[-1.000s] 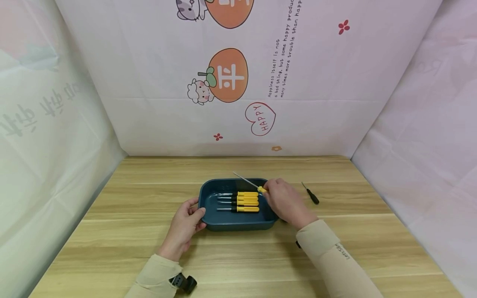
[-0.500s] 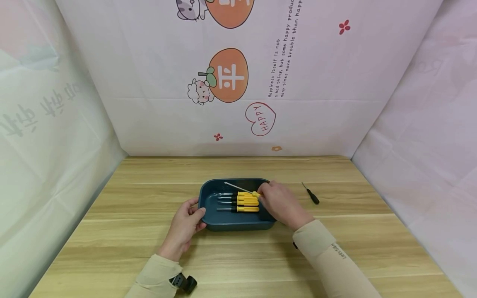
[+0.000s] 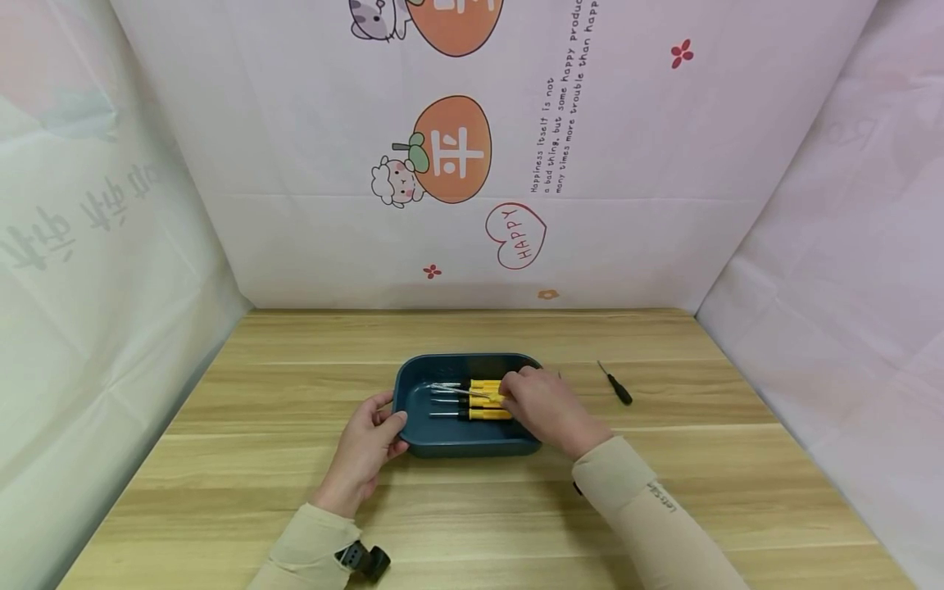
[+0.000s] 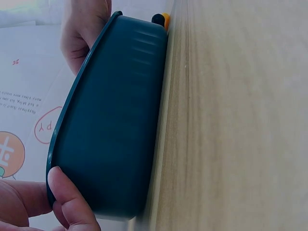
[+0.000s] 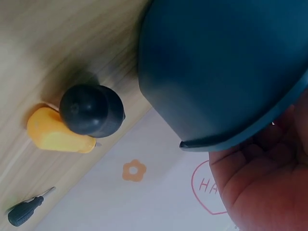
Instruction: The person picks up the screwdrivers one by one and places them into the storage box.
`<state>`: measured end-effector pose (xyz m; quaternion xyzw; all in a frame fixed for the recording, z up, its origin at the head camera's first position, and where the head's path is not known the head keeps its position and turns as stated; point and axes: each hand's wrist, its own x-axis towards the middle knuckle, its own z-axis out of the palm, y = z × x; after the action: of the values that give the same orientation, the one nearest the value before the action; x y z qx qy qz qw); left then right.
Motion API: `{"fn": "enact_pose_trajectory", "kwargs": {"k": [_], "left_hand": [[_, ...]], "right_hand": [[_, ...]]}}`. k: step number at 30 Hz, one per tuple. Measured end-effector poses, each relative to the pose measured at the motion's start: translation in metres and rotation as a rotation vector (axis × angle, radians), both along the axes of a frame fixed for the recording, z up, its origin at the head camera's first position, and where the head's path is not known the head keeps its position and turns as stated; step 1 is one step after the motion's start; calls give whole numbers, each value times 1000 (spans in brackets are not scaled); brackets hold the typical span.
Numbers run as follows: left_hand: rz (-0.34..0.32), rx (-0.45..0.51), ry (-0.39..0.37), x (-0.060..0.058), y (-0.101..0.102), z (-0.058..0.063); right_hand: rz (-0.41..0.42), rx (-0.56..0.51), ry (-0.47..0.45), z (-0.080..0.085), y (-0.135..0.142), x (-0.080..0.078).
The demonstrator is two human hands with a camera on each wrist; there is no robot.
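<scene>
My left hand grips the left end of a dark blue rectangular tray, thumb over the rim; the left wrist view shows the same pinch. My right hand reaches over the tray's right end and holds a screwdriver by its yellow handle, most of which the fingers cover. Its metal shaft points left, low over a row of several yellow-and-black screwdrivers lying inside. In the right wrist view the tray wall hides the held tool, and only the lower palm shows below the rim.
A small black screwdriver lies on the wooden table, right of the tray. Close by the tray's right end, a black rounded handle and a yellow handle show in the right wrist view. A printed white sheet stands behind.
My right hand has moved left and lower with the screwdriver, whose shaft has swung from slanting above the rim to nearly level over the row. My left hand and the tray have stayed put.
</scene>
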<state>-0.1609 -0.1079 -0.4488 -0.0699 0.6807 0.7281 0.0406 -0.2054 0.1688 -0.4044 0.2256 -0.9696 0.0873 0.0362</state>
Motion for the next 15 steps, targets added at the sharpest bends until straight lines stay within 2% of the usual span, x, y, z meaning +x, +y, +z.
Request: {"fn": "enact_pose_trajectory", "kwargs": {"k": [7, 15], "left_hand": [[0, 2, 5, 1, 0, 0], [3, -1, 2, 0, 0, 1]], "right_hand": [[14, 22, -47, -2, -5, 0], [36, 66, -54, -7, -10, -1]]}}
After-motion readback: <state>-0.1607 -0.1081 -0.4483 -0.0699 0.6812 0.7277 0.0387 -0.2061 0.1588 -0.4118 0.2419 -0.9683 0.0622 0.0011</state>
